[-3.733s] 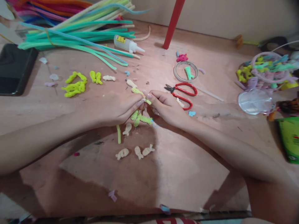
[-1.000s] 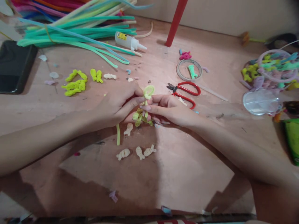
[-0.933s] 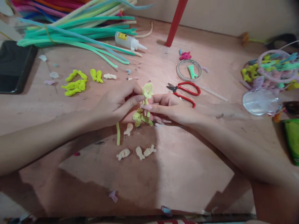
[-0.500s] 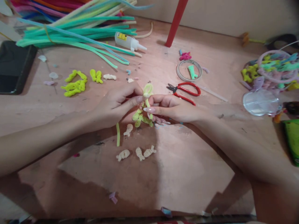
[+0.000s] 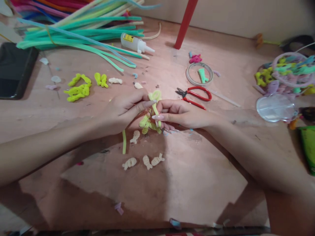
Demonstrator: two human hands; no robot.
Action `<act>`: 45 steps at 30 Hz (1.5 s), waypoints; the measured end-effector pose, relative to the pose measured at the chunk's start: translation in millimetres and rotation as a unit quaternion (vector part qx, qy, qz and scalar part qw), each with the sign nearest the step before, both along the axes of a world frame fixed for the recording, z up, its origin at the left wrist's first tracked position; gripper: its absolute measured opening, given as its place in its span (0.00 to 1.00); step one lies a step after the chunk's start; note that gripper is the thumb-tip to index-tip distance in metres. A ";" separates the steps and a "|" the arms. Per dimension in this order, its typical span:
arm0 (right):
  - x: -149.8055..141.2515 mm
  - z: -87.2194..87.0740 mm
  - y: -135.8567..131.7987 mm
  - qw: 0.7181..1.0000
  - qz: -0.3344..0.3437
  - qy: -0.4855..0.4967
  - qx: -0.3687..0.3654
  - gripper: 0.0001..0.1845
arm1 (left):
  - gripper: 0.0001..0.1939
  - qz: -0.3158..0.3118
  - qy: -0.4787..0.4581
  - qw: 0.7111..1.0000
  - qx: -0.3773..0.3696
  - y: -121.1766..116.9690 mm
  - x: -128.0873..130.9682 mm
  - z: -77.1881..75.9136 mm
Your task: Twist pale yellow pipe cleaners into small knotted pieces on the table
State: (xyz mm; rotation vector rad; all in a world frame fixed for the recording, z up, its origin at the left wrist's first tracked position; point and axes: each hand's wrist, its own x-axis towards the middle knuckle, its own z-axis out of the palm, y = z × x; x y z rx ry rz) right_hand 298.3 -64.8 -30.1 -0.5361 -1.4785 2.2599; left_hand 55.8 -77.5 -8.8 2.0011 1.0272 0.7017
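Observation:
Between my hands is a pale yellow pipe cleaner [image 5: 155, 95], bent into loops at its upper end. My left hand [image 5: 130, 106] pinches it near the loops with thumb and forefinger. Lower down, my right hand [image 5: 178, 114] grips its stem between thumb and fingers. Just below lie several pale yellow twisted pieces [image 5: 146, 124], partly hidden by my fingers. A straight pale yellow strip [image 5: 124, 142] sticks out from under my left hand. Small cream twisted pieces [image 5: 135, 137] rest on the table close by.
Red-handled pliers [image 5: 195, 95] lie right of my hands, near a tape ring [image 5: 188, 77]. A glue bottle [image 5: 134, 42] lies by the bundled pipe cleaners [image 5: 81, 42]. A phone [image 5: 14, 72] is far left; bright yellow twisted pieces [image 5: 78, 90] sit nearer. A red post [image 5: 185, 24] stands behind.
The looped end of the pale yellow pipe cleaner has been bent slightly down and wider, and my left thumb has slid a little right across it. The right hand is nearly still.

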 end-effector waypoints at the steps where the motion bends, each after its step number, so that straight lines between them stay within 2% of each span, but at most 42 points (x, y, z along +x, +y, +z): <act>1: 0.3 0.3 0.4 1.000 0.002 -0.001 0.000 0.16 | 0.26 -0.005 -0.004 1.000 -0.004 0.4 0.3 -0.6; 6: 1.1 1.4 0.9 1.000 0.001 -0.011 -0.005 0.18 | 0.25 -0.019 -0.042 0.997 -0.065 0.4 1.6 0.7; 11: 3.4 4.6 3.3 0.999 0.018 -0.027 -0.006 0.18 | 0.28 -0.018 -0.026 0.997 -0.064 0.8 2.1 2.3; 15: 8.2 12.1 5.7 0.997 0.043 -0.054 0.017 0.19 | 0.26 -0.034 -0.055 0.995 -0.082 1.6 1.3 -1.6; 18: 12.0 20.6 4.5 0.991 0.052 -0.114 0.048 0.21 | 0.21 -0.047 -0.057 0.993 -0.097 1.3 0.9 -4.5; 22: 7.0 26.7 -1.8 0.975 -0.064 -0.170 0.126 0.33 | 0.10 -0.055 -0.029 0.995 -0.081 0.2 3.3 -4.6; 24: 1.2 26.1 -4.6 0.959 -0.107 -0.171 0.197 0.33 | 0.09 -0.065 -0.017 0.996 -0.063 -0.2 5.3 -2.9; 26: -2.7 24.5 -5.6 0.946 -0.107 -0.171 0.252 0.29 | 0.10 -0.069 -0.009 0.996 -0.055 -1.0 6.9 -0.5; 29: -2.5 23.2 -4.5 0.939 -0.078 -0.168 0.291 0.26 | 0.14 -0.077 0.002 0.993 -0.092 -2.5 8.3 1.7; 31: -0.2 24.0 -4.1 0.941 -0.065 -0.162 0.289 0.27 | 0.13 -0.089 0.004 0.988 -0.128 -3.3 8.1 1.7; 34: 1.9 27.1 -6.7 0.957 -0.060 -0.155 0.237 0.28 | 0.11 -0.099 0.004 0.983 -0.156 -4.1 6.0 1.3; 37: 0.4 29.1 -10.9 0.971 -0.065 -0.150 0.177 0.28 | 0.13 -0.115 -0.008 0.977 -0.178 -6.1 4.2 3.1; 39: -1.9 28.0 -12.6 0.973 -0.077 -0.143 0.165 0.28 | 0.15 -0.119 -0.028 0.969 -0.213 -8.3 5.6 4.4; 45: -6.6 17.0 -13.9 0.966 -0.127 -0.153 0.164 0.31 | 0.20 -0.044 -0.109 0.944 -0.308 -11.7 17.8 1.8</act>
